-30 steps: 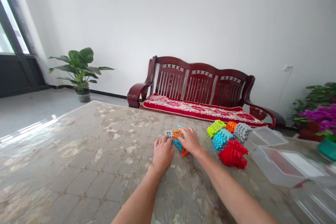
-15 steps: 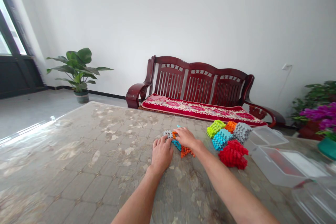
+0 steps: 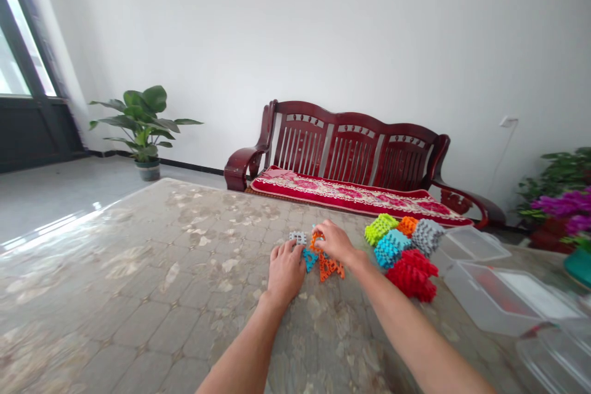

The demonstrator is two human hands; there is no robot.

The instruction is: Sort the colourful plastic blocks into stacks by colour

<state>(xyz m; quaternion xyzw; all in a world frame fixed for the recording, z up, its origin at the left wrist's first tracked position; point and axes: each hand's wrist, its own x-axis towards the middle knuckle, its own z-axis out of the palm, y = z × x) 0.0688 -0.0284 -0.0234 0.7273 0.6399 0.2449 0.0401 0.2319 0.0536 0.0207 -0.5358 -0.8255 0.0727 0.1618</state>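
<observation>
Several toothed plastic building tiles lie flat on the table under my hands. My left hand (image 3: 287, 268) is closed at the near edge of a grey square tile (image 3: 298, 237), its fingertips on it and its thumb beside a blue triangular tile (image 3: 309, 260). My right hand (image 3: 336, 242) pinches an orange tile (image 3: 316, 241) with an opening in its middle, just right of the grey one. Closer to me are orange triangular tiles (image 3: 327, 268). A bit of light blue shows behind the right fingers, mostly hidden.
To the right stand stacks of tiles: green (image 3: 381, 229), orange (image 3: 408, 225), blue (image 3: 392, 247), grey (image 3: 427, 236) and red (image 3: 412, 276). Beyond them are a clear plastic box (image 3: 489, 301) and lid (image 3: 475, 242). A wooden bench (image 3: 351, 141) stands behind the patterned table (image 3: 184, 295).
My right hand has shifted slightly right with the orange tile, showing more of it and a gap from the grey tile. The left hand stays almost in place. The view has tilted slightly.
</observation>
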